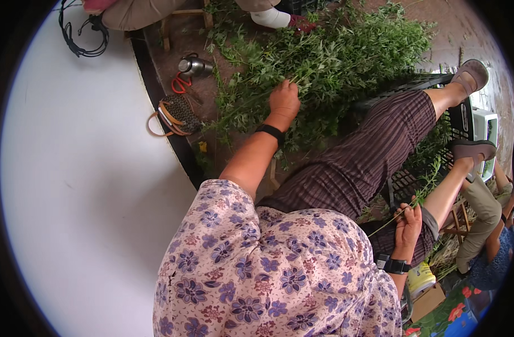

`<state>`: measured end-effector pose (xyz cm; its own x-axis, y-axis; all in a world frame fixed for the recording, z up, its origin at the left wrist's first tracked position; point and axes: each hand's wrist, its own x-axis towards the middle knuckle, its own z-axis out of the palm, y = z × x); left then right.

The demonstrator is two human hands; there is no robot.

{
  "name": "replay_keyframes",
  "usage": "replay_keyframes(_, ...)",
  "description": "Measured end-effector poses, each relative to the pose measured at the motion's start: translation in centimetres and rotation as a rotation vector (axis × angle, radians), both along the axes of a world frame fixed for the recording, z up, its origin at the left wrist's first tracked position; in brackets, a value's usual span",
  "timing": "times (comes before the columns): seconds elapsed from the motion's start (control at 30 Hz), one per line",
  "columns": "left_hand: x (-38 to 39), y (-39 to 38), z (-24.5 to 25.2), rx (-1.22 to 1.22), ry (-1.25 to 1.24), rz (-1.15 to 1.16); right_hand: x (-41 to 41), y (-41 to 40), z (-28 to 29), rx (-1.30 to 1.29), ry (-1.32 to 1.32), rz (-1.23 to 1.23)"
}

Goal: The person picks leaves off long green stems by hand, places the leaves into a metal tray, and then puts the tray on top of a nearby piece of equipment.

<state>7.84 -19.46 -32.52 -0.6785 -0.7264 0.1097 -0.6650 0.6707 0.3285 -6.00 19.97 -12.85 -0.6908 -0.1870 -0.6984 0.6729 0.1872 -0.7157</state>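
A big heap of leafy green cut stems lies on the floor in front and to my left. My left hand reaches to its near edge, its fingers closed on a green stem that lies among the others. Over my lap, my right hand pinches a single leafy sprig. The bare lower end of that sprig points back toward my body, and its leafy tip extends past my fingers. A black plastic crate with green stems in it stands between my legs.
Beside a white wall are a patterned handbag, red-handled scissors and a steel flask. Another person's white sock shows beyond the heap. At right are a white crate, another seated person and a yellow-labelled tub.
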Motion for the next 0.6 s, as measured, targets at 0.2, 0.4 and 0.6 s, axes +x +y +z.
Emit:
replay_keyframes(0.2,-0.8,0.6,1.7,0.023,0.000,-0.134,-0.2,0.2,-0.2,-0.013,-0.004,0.004)
replay_keyframes(0.4,2.2,1.0,4.9,-0.069,0.127,-0.224,-0.2,0.0,-0.1,-0.023,-0.006,-0.002)
replay_keyframes(0.6,7.2,0.5,3.6,0.250,0.193,0.081,-0.2,0.6,-0.3,-0.009,0.001,-0.002)
